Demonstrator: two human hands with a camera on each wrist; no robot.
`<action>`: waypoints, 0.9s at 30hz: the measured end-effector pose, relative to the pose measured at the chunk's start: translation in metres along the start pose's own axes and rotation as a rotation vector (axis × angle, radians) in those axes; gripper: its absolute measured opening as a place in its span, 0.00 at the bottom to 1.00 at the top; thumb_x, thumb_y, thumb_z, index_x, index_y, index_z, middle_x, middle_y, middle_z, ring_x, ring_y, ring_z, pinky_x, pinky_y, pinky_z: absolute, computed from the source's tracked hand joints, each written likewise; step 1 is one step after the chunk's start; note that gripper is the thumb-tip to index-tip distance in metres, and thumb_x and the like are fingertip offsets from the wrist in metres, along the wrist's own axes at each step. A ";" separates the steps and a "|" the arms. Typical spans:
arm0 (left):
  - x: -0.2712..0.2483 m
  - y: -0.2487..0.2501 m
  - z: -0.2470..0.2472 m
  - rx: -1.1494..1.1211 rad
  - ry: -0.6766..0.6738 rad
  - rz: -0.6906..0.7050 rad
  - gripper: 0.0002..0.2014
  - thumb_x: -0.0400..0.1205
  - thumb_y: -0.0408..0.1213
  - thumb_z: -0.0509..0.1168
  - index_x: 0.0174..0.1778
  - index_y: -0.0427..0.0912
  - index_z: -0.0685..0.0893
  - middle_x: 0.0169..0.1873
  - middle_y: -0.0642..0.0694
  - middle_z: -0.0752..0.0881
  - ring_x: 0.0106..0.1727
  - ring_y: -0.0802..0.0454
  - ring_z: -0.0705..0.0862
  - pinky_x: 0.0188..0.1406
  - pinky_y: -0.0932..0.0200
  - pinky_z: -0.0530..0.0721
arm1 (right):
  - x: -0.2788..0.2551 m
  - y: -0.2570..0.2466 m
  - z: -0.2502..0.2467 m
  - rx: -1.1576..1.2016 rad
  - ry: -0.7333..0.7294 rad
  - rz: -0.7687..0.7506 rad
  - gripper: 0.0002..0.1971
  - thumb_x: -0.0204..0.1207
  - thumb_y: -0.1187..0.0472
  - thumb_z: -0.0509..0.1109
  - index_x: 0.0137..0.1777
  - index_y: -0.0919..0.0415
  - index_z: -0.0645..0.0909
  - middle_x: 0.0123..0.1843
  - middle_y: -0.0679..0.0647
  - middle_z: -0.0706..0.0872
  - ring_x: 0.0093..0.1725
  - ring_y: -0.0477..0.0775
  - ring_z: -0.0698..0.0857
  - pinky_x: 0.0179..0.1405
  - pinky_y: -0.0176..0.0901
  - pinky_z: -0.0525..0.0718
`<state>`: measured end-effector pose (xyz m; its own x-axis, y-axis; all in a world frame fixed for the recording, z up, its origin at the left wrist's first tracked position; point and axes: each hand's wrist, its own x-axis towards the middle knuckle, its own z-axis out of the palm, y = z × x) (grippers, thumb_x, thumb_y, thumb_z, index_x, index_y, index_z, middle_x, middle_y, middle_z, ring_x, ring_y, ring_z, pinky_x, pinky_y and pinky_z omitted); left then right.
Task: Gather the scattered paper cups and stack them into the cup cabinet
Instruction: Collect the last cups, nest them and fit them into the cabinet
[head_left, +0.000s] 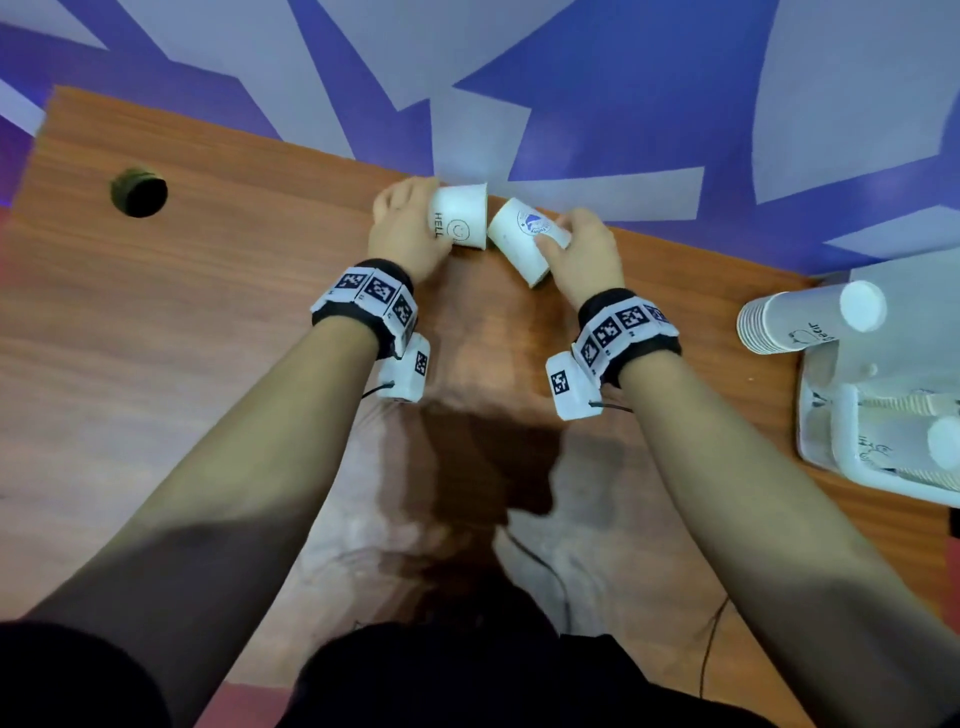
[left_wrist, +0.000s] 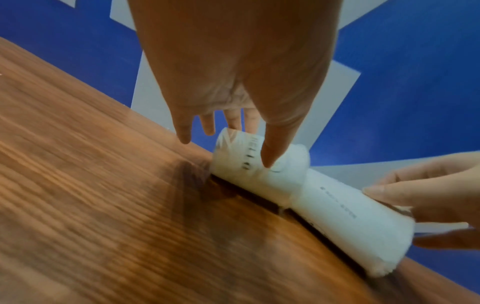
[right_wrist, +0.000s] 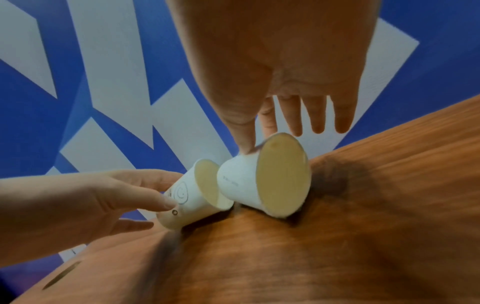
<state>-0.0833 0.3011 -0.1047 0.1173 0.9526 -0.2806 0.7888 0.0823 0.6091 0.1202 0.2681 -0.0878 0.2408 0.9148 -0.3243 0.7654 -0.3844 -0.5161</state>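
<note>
Two cups: tipped, rims touching, frame centre on bench (head_left: 208, 322).
My left hand (head_left: 405, 228): grasping smiley cup (head_left: 460, 215).
My right hand (head_left: 584, 254): grasping logo cup (head_left: 519, 239).

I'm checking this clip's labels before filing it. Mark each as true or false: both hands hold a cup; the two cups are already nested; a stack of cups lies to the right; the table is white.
1. Each hand holds a cup. True: the left hand grips the smiley cup, the right hand the blue-logo cup.
2. The two cups are nested. False: they lie side by side, mouths apart.
3. A stack of cups lies at the right. True.
4. The table is white. False: it is brown wood.
</note>
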 end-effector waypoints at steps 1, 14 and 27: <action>0.001 -0.003 0.002 0.012 -0.023 -0.012 0.32 0.76 0.40 0.69 0.77 0.46 0.68 0.74 0.41 0.70 0.78 0.37 0.60 0.75 0.54 0.58 | 0.000 0.000 0.000 0.011 -0.018 0.005 0.17 0.77 0.54 0.69 0.61 0.62 0.75 0.60 0.59 0.83 0.61 0.60 0.79 0.59 0.52 0.77; -0.073 -0.007 0.015 -0.414 -0.127 0.005 0.34 0.69 0.50 0.77 0.71 0.52 0.76 0.63 0.45 0.79 0.63 0.50 0.78 0.63 0.59 0.73 | -0.060 0.010 -0.006 0.349 -0.269 -0.043 0.47 0.69 0.64 0.78 0.83 0.46 0.54 0.64 0.43 0.73 0.58 0.44 0.78 0.46 0.21 0.73; -0.170 0.060 0.019 -0.785 0.055 0.058 0.31 0.74 0.48 0.74 0.72 0.57 0.70 0.69 0.52 0.78 0.67 0.52 0.78 0.69 0.46 0.78 | -0.199 0.051 -0.051 0.693 0.020 -0.046 0.40 0.67 0.72 0.77 0.76 0.47 0.66 0.70 0.48 0.74 0.59 0.48 0.82 0.55 0.43 0.85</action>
<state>-0.0445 0.1381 -0.0350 0.0985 0.9732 -0.2078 0.1237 0.1952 0.9729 0.1417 0.0724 -0.0095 0.2335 0.9317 -0.2784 0.2195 -0.3294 -0.9183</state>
